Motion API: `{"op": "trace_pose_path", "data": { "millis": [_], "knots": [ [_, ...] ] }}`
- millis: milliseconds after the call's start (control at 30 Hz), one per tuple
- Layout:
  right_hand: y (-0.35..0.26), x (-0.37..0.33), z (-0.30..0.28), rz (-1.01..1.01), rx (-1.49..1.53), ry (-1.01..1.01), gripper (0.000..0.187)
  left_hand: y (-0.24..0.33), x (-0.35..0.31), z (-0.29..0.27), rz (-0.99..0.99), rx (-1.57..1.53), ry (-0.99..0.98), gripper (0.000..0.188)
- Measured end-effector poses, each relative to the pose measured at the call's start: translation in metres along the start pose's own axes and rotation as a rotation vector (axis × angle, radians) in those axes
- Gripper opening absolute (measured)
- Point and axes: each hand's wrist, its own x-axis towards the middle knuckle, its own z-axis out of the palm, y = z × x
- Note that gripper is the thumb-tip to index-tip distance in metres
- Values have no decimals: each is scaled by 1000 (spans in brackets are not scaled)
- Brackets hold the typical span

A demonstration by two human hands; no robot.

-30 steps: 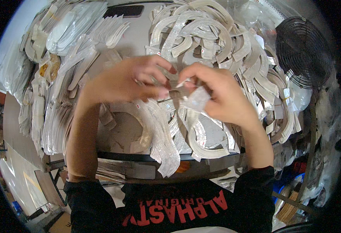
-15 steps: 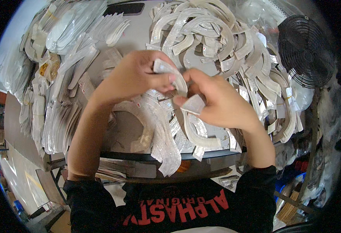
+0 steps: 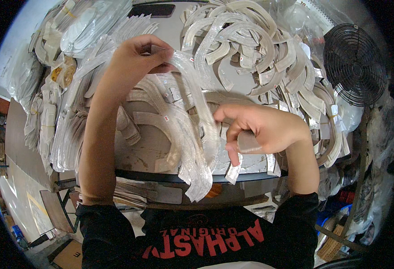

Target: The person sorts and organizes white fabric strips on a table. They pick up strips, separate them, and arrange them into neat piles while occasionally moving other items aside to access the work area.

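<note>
My left hand [image 3: 150, 53] pinches the upper end of a curved, clear-wrapped strip [image 3: 200, 101] with a small red-marked label. The strip arcs down toward me over the heap. My right hand [image 3: 271, 127] sits beside its lower part, index fingertip close to the strip's edge; I cannot tell whether they touch. A small pale flat piece [image 3: 249, 142] is tucked against that palm, behind the curled fingers. Beneath lies a fanned heap of similar wrapped strips [image 3: 179, 134], their ends hanging past the table's near edge.
A tangled pile of curved strips [image 3: 251, 40] covers the far right, beside a black round fan grille [image 3: 355, 65]. Stacked strips [image 3: 67, 130] and plastic bags [image 3: 94, 27] fill the left. A dark flat phone-like object [image 3: 154, 10] lies at the back of the grey table [image 3: 138, 157].
My left hand has moved up and away, drawing a strip out along its length. My right hand has shifted right and toward me. The strip is now stretched over the heap.
</note>
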Motion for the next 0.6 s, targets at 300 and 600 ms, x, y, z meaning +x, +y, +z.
{"op": "trace_pose_path", "data": {
  "millis": [300,600],
  "knots": [
    [2,-7,-20,-82,-593,405,35,-15,5,-25,-54,378,-125,19],
    [21,-1,-25,-55,-773,761,23,-4,3,-21,-170,313,-207,18]
  ]
}}
